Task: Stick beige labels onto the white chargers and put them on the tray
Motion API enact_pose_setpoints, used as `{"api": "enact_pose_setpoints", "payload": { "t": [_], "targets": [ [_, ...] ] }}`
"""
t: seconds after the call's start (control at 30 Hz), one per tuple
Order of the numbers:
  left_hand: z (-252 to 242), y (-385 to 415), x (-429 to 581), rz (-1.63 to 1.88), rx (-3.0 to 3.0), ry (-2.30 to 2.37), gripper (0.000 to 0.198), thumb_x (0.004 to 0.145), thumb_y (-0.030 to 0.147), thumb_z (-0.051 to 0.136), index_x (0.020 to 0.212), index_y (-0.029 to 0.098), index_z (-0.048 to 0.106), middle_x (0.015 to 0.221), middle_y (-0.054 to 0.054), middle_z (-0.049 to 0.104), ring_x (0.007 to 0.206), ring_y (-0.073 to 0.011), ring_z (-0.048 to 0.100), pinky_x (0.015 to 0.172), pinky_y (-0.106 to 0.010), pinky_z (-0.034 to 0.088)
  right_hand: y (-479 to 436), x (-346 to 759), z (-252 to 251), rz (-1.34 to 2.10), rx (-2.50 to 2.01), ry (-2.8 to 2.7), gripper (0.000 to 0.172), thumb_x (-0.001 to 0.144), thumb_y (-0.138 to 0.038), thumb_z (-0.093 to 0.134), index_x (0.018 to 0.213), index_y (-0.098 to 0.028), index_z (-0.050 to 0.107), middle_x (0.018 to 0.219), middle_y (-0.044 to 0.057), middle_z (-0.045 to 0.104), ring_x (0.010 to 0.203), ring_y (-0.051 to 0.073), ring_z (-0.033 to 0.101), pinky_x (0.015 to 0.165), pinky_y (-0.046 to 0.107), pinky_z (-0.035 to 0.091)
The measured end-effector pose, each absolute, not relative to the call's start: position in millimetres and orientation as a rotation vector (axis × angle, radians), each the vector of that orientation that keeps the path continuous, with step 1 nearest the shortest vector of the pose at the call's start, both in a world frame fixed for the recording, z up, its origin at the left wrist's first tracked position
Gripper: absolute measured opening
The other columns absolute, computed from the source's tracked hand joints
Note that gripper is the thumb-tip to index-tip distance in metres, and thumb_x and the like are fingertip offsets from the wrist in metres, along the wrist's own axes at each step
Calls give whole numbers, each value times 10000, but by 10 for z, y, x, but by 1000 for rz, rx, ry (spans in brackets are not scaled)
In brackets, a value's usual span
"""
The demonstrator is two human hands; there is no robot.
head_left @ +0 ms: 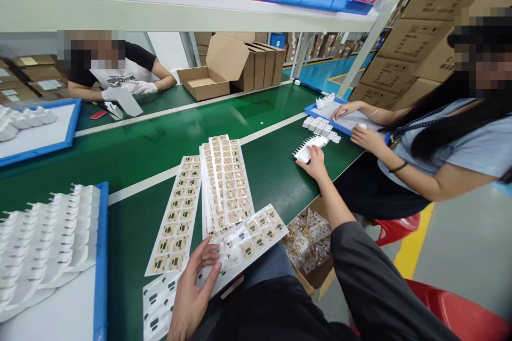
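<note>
My left hand [196, 279] rests at the near end of a sheet of beige die-cut stickers [262, 232], thumb and fingers apart. That sheet slants over the table's front edge above my lap. More sticker sheets [228, 181] lie fanned behind it, a single strip [176, 213] to their left. A mostly peeled sheet [158, 303] lies by my left wrist. My right arm reaches forward right, and my right hand [315, 164] has its fingers closed on white plastic housings [308, 147] with thin prongs, standing in a row. The fingertips are partly hidden.
Blue-rimmed trays [102, 277] of white housings stand at left. A co-worker at right handles parts over another tray [340, 117]; a gloved co-worker sits across. An open carton [206, 82] stands at the back. Below the edge is a box of scrap sheets [310, 240].
</note>
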State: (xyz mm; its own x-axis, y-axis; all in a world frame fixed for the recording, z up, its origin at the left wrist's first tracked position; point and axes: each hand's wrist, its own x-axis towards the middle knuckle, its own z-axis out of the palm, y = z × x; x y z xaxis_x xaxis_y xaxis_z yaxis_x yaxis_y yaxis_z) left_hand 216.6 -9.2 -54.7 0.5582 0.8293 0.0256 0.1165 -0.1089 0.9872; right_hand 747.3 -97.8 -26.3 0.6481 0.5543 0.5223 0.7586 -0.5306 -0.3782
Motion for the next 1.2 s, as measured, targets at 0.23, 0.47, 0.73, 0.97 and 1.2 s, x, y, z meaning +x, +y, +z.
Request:
{"api": "enact_pose_setpoints", "payload": {
  "t": [0.23,0.47,0.73,0.97,1.2],
  "targets": [
    [-454,-94,2200,757,1692,744,463,972,413,612,1394,229,557,1181,-113,730,1023,-222,724,956,-404,586,-954,7529,-155,-615,-2201,-1033,799,774,-603,716,1362,-87,549,1477,285,426,1421,450,342,1177,681,289],
    [-354,-105,2282,934,1945,740,324,1028,276,486,1327,205,591,1124,-107,756,951,-194,741,880,-360,621,-820,6199,85,-427,-1802,-1521,355,970,-376,601,1285,-224,659,1266,134,689,1251,310,596,1104,537,463],
    [-322,-157,2382,671,2584,752,441,983,439,612,1375,236,627,1520,-101,586,1456,-356,475,1189,-595,423,-947,4697,-22,214,-1492,-2230,284,999,-311,607,1263,-259,697,1133,92,729,1076,245,652,936,433,534],
    [-401,-274,2333,556,2624,752,500,991,482,585,1430,242,595,1567,-89,543,1519,-344,401,1255,-626,316,-1052,4668,-81,228,-1480,-2307,302,980,-349,644,1259,-239,685,1163,100,707,1078,246,632,942,427,506],
    [-381,-315,2313,595,2570,722,448,1000,446,581,1416,285,614,1574,-84,533,1513,-369,407,1245,-668,298,-1126,4628,-169,227,-1419,-2235,167,963,-293,670,1124,-272,713,1050,52,754,963,225,644,852,399,493]
  ]
}}
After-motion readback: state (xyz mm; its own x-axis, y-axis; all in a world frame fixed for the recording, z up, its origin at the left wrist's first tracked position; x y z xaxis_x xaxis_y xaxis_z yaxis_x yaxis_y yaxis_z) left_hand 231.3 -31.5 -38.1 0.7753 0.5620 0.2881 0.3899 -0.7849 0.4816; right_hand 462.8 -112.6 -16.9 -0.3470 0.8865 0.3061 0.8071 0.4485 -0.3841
